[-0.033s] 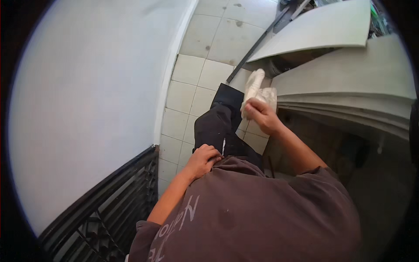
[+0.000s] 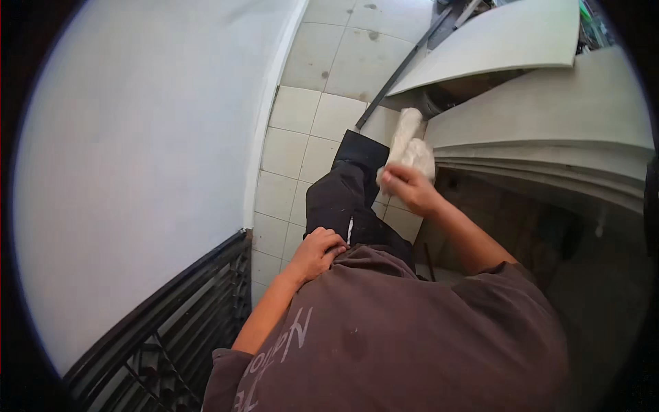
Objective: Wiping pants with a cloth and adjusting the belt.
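My right hand (image 2: pixel 410 187) is closed on a cream-white cloth (image 2: pixel 414 158), a crumpled piece with one rolled, finger-like end standing up. The cloth is held out over the tiled floor, just right of my dark-trousered leg (image 2: pixel 336 199). Slight motion blur softens the fingertips and the cloth's lower edge. Across the top of my thigh, by the hem of my brown shirt (image 2: pixel 405 323), rests my left hand (image 2: pixel 317 255). It holds nothing that I can see; its fingers lie loosely over the trousers, with the tips partly hidden.
To the right are stacked pale boards (image 2: pixel 542 117), with a curved white panel (image 2: pixel 501 41) beyond them. A dark bar (image 2: pixel 405 69) lies along the floor tiles (image 2: pixel 295 151). A white wall (image 2: pixel 158 137) and black metal grille (image 2: pixel 185 329) stand at left.
My right hand has shifted slightly down and left, and the cloth has changed shape a little in it. The left hand stays in place.
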{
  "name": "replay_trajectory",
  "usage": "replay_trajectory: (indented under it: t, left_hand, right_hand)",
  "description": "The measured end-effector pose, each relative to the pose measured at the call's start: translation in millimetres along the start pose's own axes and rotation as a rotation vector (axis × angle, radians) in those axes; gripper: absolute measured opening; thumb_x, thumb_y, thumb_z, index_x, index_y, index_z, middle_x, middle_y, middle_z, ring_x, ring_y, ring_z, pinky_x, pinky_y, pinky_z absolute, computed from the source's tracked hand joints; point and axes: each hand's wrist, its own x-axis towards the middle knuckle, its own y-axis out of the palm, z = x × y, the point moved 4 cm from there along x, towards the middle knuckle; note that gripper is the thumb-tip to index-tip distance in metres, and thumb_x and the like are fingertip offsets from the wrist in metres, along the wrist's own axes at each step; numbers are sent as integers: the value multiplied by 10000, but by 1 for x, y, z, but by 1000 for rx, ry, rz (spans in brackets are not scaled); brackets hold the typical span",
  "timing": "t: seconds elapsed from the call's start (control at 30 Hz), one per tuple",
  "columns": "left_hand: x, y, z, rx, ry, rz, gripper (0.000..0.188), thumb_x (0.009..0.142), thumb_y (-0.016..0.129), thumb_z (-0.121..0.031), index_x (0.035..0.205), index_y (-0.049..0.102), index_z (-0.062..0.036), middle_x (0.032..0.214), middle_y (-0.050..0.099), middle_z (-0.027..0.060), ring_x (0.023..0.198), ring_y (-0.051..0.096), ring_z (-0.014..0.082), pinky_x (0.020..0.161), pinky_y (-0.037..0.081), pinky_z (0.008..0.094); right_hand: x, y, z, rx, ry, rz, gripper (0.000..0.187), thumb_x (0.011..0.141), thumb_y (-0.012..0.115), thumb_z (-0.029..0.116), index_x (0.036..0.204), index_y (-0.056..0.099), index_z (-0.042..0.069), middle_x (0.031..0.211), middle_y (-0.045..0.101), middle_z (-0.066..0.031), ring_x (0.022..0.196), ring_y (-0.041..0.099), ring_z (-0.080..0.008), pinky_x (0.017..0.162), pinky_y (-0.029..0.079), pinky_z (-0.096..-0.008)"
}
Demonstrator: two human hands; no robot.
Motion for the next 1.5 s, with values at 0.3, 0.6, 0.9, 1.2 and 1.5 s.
replay_trajectory:
  t: [0.3,0.6,0.9,1.2,1.5]
  left_hand:
    - [-1,-17,-13,-38,-50,-36,172,905,607,-243,1010,681,-129,864,594,73,863,519,271,788,424,356]
    - [31,-30,-52,474,505,35,342,934,547,-403,1166,648,-173,1152,616,91,1096,538,288,932,410,406]
    - [21,-23,-21,189,132,339,388,975,461,-410,1127,668,-119,1031,615,97,985,543,285,914,378,380]
    - [8,-34,-18,135,62,262,346,966,486,-381,1100,685,-132,1029,622,64,1002,536,266,940,375,380]
    - [9,-38,-18,119,105,269,338,974,477,-357,1133,679,-137,1007,617,77,1000,516,274,926,390,380]
  right_hand:
    - [-26,54,-89,-430,30,-30,85,806,650,78,878,692,59,843,604,-125,839,619,-280,742,490,-348]
    - [-13,7,-110,167,236,-187,230,902,624,232,1010,650,30,864,621,-21,796,560,-118,713,471,-294]
    - [-26,62,-55,-449,18,113,119,853,626,143,925,651,51,800,673,-110,756,644,-239,710,496,-350]
    - [3,59,-47,-456,156,71,178,847,647,190,886,659,16,742,662,-122,695,629,-190,653,489,-332]
    - [9,61,-43,-602,111,69,216,851,656,225,907,673,17,746,664,-100,673,609,-154,641,486,-319]
